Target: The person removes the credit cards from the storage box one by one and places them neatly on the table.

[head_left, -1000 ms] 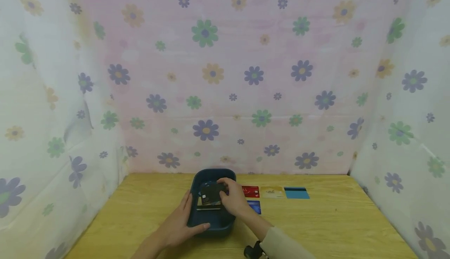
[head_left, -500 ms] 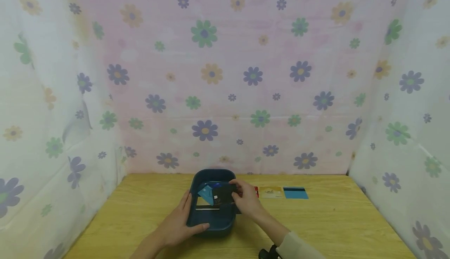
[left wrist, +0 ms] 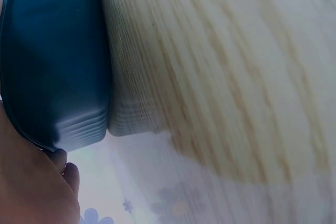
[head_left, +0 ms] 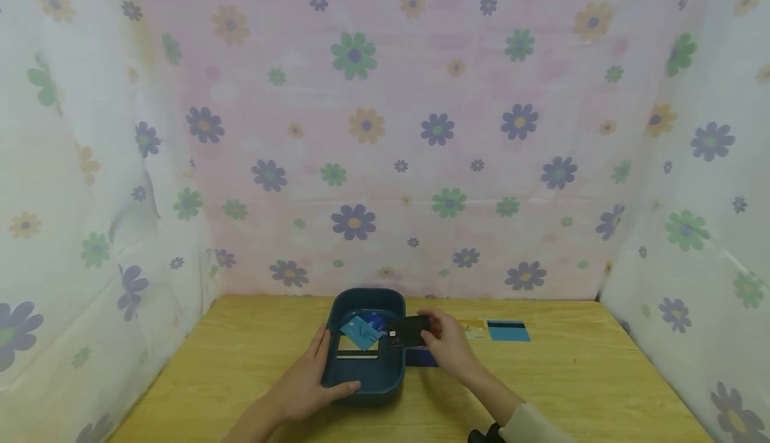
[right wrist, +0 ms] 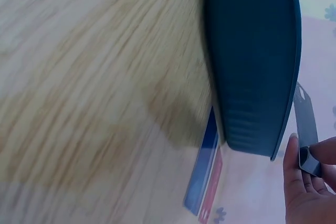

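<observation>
Head view: I saw left hand (head_left: 313,379) gripping the blue tub (head_left: 335,377) to steady it on the counter (head_left: 571,389) while right hand (head_left: 448,346) pinched a black card (head_left: 408,331) over its right rim; left wrist: tub wall (left wrist: 52,66) against the palm; right wrist: fingers (right wrist: 307,184) clamped on the card's edge (right wrist: 306,129) beside the tub.

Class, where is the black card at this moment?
In the head view the black card is pinched in the right hand, raised just over the right rim of the blue tray, above a blue card.
</observation>
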Action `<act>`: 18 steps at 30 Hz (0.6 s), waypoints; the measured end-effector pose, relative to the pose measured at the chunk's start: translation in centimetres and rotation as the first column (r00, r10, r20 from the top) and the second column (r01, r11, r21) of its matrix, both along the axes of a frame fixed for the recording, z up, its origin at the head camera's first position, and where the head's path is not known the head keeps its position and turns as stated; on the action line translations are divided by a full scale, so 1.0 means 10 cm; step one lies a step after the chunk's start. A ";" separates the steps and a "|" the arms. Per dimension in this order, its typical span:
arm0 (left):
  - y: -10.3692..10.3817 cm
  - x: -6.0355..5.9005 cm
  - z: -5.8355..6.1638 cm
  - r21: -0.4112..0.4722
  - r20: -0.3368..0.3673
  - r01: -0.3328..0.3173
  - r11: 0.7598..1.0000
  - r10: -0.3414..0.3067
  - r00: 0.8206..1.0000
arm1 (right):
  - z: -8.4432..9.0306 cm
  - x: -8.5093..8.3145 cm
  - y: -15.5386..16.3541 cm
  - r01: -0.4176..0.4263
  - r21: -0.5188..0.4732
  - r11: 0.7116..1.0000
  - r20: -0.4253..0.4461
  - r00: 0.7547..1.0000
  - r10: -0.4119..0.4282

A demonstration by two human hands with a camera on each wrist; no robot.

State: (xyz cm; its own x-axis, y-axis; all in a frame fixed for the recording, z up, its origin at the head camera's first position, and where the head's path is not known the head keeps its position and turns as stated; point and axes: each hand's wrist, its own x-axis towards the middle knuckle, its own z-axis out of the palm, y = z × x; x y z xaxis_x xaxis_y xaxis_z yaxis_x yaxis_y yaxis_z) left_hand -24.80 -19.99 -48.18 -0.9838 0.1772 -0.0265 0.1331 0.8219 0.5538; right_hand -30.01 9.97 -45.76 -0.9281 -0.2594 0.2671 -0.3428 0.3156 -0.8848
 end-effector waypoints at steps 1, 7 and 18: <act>0.00 0.00 0.00 -0.002 -0.002 0.001 1.000 -0.001 1.000 | -0.01 0.00 0.02 0.008 0.000 1.000 0.001 1.000 -0.008; 0.01 0.02 0.02 -0.010 -0.017 0.009 1.000 -0.009 1.000 | -0.03 0.02 0.13 0.049 -0.020 0.999 0.042 0.998 -0.048; 0.00 0.01 0.02 -0.008 -0.006 0.002 1.000 -0.002 1.000 | -0.03 0.02 0.45 0.120 -0.031 0.992 0.053 0.992 -0.118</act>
